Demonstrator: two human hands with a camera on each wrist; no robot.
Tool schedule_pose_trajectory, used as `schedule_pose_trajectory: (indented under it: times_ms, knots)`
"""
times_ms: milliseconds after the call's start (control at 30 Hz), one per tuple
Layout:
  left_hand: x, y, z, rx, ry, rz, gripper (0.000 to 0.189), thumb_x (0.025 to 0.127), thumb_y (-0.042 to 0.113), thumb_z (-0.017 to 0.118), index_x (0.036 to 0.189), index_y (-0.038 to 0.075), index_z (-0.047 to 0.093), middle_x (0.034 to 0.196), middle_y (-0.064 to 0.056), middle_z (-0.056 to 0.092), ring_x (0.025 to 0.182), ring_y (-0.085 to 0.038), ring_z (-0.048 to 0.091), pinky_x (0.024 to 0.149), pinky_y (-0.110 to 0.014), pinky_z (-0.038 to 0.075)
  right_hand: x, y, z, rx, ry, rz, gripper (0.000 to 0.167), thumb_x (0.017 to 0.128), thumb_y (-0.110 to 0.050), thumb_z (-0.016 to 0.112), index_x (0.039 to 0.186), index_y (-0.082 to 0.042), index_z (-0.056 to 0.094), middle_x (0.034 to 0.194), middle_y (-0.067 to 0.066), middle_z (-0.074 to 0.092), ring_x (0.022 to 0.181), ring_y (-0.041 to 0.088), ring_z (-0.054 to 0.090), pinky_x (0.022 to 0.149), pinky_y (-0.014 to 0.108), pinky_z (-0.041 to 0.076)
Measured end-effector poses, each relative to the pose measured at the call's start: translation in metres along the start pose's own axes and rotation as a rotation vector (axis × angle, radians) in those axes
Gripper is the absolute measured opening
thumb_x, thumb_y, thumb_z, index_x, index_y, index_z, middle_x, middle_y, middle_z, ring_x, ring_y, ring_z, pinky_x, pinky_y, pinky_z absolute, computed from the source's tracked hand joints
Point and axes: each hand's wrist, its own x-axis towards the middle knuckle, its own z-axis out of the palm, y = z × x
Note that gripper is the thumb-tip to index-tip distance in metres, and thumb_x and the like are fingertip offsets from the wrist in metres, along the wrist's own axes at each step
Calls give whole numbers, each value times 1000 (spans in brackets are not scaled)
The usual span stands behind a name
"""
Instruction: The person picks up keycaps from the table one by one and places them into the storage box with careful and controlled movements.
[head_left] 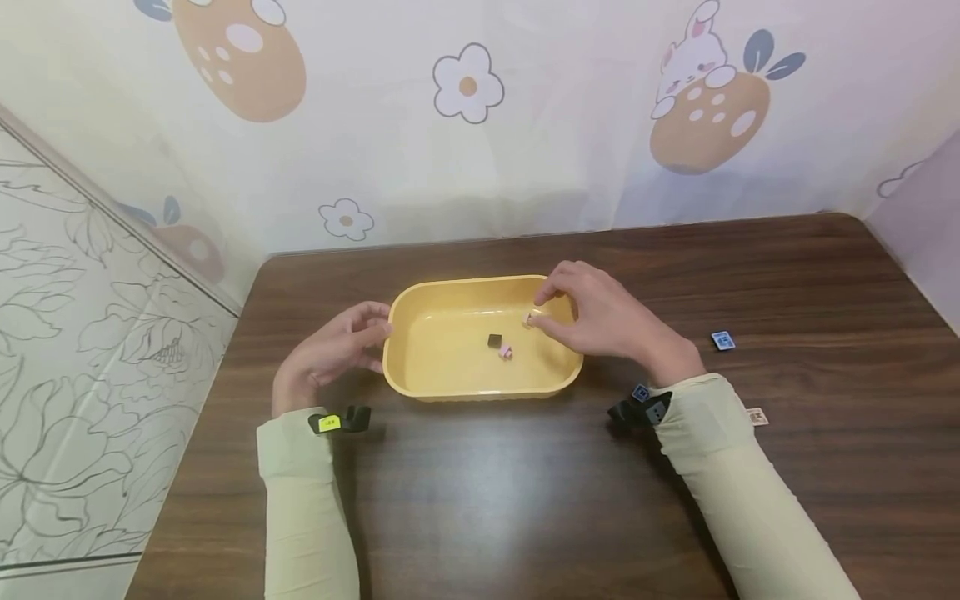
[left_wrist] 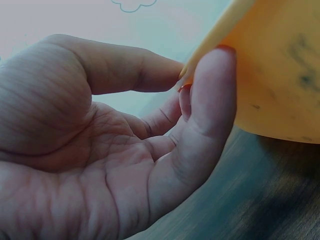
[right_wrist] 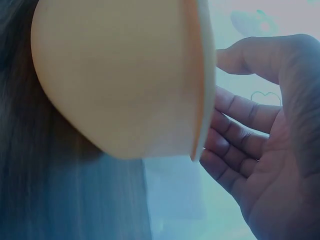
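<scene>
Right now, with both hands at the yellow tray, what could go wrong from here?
The left hand holds the yellow tray at its left end; a tug might tilt it and slide the loose dark block and pink block. The right hand reaches over the right end and could bump it. The right sleeve overlaps a pale tile in the head view and might drag it.

Yellow bin [head_left: 442,354]: smooth plastic, glossy highlights inside, duller outside. Table [head_left: 480,483]: dark wood-grain top, low sheen toward near side. Sleeves [head_left: 303,525] matt cloth, lightly creased; patterned backdrop [head_left: 555,125] looks like printed fabric, faintly folded.
</scene>
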Motion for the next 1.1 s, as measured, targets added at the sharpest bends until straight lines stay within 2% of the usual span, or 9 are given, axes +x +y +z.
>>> schedule_pose_trajectory:
  times_ms: [133, 267, 433, 633, 933, 1100]
  knots:
    - [-1, -1, 0, 8, 2, 3, 43, 107, 11, 55, 144, -4, 39, 116, -11, 61, 101, -20, 67, 79, -36, 65, -7, 2, -7, -13, -3, 15, 25, 93, -27, 79, 110, -9, 75, 110, 8, 71, 103, 26, 63, 93, 45, 53]
    - [-3, -1, -1, 15, 5, 1, 45, 107, 13, 56, 145, -6, 39, 118, -12, 61, 102, -19, 67, 81, -38, 66, -13, 5, -12, -13, -13, 43, 26, 94, -26, 78, 113, -9, 74, 114, 6, 71, 110, 28, 65, 98, 48, 54]
    - [-4, 0, 0, 18, 3, 0, 47, 107, 14, 57, 145, -7, 38, 119, -11, 60, 103, -19, 67, 82, -38, 65, -25, 10, -17, -21, 5, 86, 25, 92, -27, 80, 110, -11, 74, 112, 6, 71, 111, 29, 65, 98, 49, 54]
    - [-2, 1, 0, 17, -10, 13, 46, 108, 14, 55, 145, -7, 38, 119, -11, 60, 103, -20, 66, 83, -38, 65, -43, 19, -21, -31, -2, 131, 25, 93, -29, 79, 110, -11, 74, 113, 6, 70, 111, 29, 65, 100, 50, 52]
    - [1, -3, -1, 20, -11, 17, 43, 109, 15, 54, 145, -5, 40, 123, -12, 58, 104, -20, 65, 83, -39, 66, -69, 32, -29, -85, 5, 139, 26, 94, -27, 78, 111, -9, 74, 113, 9, 71, 110, 29, 65, 96, 52, 55]
    - [1, -4, -1, 18, -8, 14, 43, 109, 16, 54, 145, -3, 40, 125, -12, 57, 105, -20, 65, 84, -40, 65, -86, 38, -35, -106, -6, 176, 29, 95, -31, 78, 113, -10, 74, 116, 9, 70, 112, 29, 65, 96, 55, 55]
